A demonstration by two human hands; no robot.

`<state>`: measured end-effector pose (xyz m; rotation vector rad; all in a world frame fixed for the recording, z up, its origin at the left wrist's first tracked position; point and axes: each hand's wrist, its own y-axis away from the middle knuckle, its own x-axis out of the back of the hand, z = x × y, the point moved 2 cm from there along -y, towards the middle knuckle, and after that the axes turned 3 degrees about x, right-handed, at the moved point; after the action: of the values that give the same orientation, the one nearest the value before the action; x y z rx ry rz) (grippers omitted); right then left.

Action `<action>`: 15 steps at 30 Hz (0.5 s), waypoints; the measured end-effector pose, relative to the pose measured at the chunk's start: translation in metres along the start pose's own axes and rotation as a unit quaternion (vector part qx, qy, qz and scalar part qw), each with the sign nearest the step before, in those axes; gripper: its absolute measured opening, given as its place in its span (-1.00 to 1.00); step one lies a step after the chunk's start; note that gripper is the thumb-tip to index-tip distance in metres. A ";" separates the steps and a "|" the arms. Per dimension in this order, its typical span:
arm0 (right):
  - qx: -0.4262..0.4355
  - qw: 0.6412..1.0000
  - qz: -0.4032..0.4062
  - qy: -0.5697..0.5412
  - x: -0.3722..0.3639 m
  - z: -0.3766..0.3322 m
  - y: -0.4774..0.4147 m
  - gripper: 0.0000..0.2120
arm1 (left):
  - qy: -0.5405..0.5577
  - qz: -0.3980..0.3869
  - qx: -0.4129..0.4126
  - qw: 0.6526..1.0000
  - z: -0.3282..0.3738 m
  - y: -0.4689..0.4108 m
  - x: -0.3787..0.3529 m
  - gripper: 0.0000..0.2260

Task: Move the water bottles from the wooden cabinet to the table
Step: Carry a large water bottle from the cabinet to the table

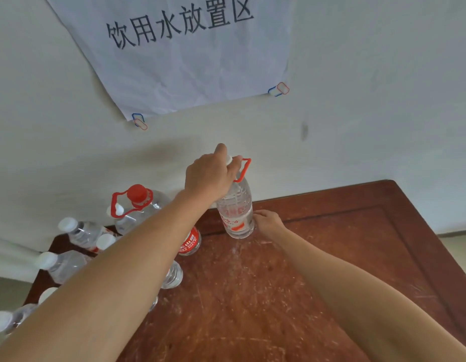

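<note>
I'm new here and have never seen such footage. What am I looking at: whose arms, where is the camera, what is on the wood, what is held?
No machine here: a person works with bare hands, and this one picture comes from a camera worn on their head, looking forward and down, so both arms are their own. The left hand grips the top of a tall clear bottle with a red carry handle, standing on a reddish wooden surface. The right hand touches the bottle low down; whether it grips is unclear. To the left are a red-capped jug and several small white-capped bottles. A paper sign hangs on the wall.
</note>
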<state>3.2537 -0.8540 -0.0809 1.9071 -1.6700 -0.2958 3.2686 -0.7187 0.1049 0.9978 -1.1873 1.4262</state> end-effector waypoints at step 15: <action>0.196 0.835 -0.133 0.496 -0.102 0.008 0.132 -0.61 | 0.010 -0.083 0.089 0.992 -0.130 0.215 0.060 -0.76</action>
<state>3.1203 -0.7643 -0.0353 2.0062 -0.7736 0.8767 3.0465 -0.5870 0.1029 1.1756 -0.9511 1.4227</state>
